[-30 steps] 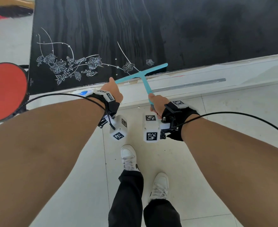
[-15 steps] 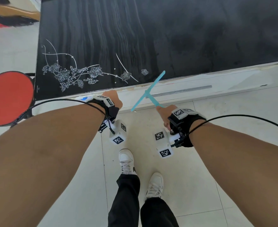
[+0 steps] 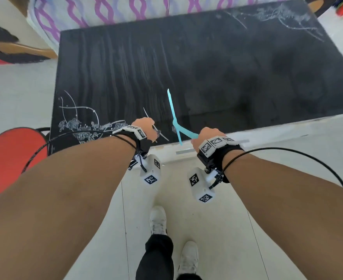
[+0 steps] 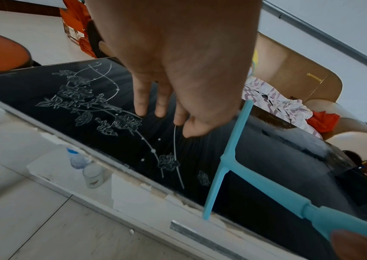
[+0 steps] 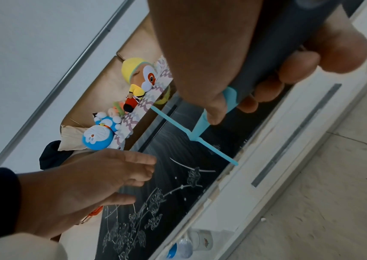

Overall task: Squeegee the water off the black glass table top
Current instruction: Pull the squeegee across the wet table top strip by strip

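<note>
Your right hand (image 3: 208,136) clamps the light, stiff blue squeegee (image 3: 174,120) by its handle; left hand (image 3: 145,128), fingers relaxed, hovers over the slick black worktop (image 3: 227,67) at nine o'clock.

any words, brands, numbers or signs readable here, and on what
None can be read.
Wrist camera blocks: black-and-white square code markers only, no letters or digits.
Orange box behind the table: print too blurred to read.
Bottle: blue label, no text legible.
Glass cup: a small orange mark, too small to tell.
Table top: white flower pattern, no writing.
</note>
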### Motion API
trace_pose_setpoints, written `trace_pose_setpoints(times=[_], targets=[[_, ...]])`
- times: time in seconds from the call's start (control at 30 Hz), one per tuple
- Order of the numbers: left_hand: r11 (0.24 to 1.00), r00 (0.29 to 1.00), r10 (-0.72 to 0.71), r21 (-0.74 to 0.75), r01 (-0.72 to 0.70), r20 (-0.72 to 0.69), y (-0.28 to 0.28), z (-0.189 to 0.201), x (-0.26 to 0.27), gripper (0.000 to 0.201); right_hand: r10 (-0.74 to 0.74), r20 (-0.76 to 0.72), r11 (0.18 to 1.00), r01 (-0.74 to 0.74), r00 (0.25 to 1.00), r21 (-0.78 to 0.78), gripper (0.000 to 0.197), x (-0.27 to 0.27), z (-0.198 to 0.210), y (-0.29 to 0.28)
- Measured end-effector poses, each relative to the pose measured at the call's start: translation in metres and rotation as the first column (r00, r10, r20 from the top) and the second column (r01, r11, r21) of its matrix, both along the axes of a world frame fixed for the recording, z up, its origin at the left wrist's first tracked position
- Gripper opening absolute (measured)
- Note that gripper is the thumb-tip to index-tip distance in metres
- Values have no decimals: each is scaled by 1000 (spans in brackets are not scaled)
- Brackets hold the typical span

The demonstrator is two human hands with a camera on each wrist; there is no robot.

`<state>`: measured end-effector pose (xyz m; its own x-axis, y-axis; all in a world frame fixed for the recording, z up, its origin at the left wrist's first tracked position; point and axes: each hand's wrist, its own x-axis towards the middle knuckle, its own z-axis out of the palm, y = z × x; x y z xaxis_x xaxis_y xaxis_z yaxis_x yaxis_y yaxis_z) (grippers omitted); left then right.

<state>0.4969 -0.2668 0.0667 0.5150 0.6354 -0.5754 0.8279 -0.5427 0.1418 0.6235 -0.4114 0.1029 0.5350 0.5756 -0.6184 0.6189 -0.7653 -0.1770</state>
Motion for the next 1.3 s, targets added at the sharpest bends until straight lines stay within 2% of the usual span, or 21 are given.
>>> trace_pose_setpoints(times=[0.03,0.1,0.17,0.33,0.5,0.67,0.93,1.07,1.3], targets=[[1000,1000,-3,-4,3,12,10,5,5,24,11,22,1000,-10,1000,-11,23,6,5,10],[999,998,41,-33,-39,47,35,14,16,41,20,52,999,-18,998,-36,25,20,19,35],[997,994,73,-39,-70,86,56,24,27,50,21,72,999,-18,997,-37,25,35,27,56],[995,990,85,-60,-78,109,109,37,62,51,15,104,1000,-16,994,11,20,76,35,110],[996,991,81,-51,-76,103,161,36,109,53,-31,137,996,19,990,89,24,121,21,162],[990,986,139,-45,-136,87,217,9,167,54,-16,129,990,-2,992,142,29,178,-14,225],[982,978,187,-25,-186,96,299,-42,241,60,-82,82,958,55,993,282,35,250,-69,315],[983,976,177,27,-182,124,338,-71,258,57,-126,-14,895,120,992,429,33,267,-105,357],[982,978,167,68,-176,123,409,-133,288,63,-266,-143,805,301,953,512,36,281,-178,421]])
